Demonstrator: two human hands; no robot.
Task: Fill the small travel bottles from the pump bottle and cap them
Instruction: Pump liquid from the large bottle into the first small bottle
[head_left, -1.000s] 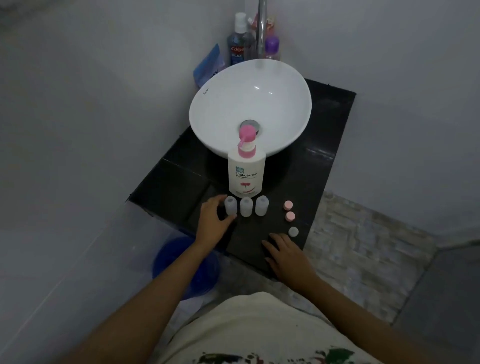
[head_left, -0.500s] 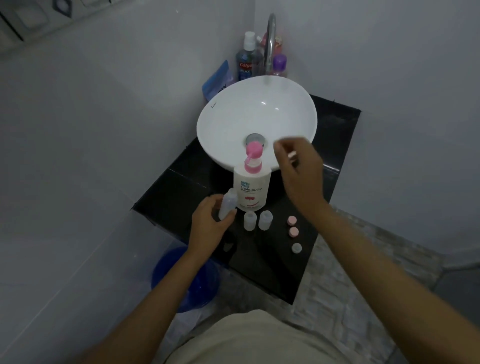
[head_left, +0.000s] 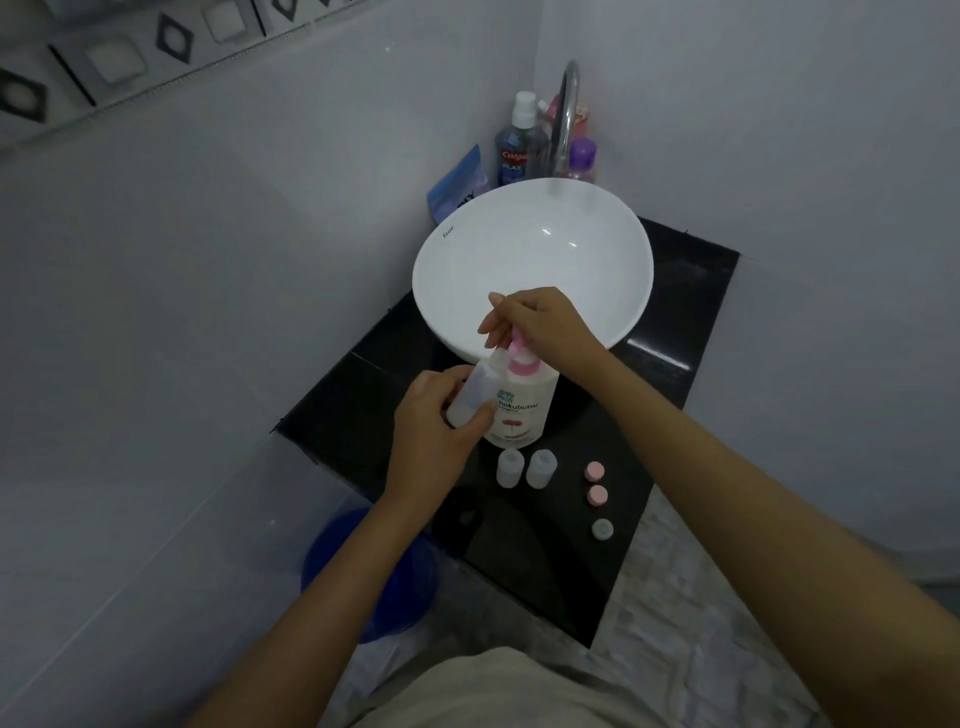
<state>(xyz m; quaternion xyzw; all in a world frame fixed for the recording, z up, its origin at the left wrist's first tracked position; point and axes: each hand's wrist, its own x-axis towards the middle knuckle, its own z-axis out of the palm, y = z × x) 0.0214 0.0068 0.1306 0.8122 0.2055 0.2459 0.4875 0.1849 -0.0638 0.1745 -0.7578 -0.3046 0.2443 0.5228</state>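
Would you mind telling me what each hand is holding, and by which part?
The left hand grips a small travel bottle around its body. The right hand rests on the pump bottle at its pink pump head.

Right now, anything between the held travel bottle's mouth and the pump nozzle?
Nothing visible. The left hand holds the travel bottle tilted, mouth right at the pink pump head, with the right hand on top. Actual contact is too blurred to confirm.
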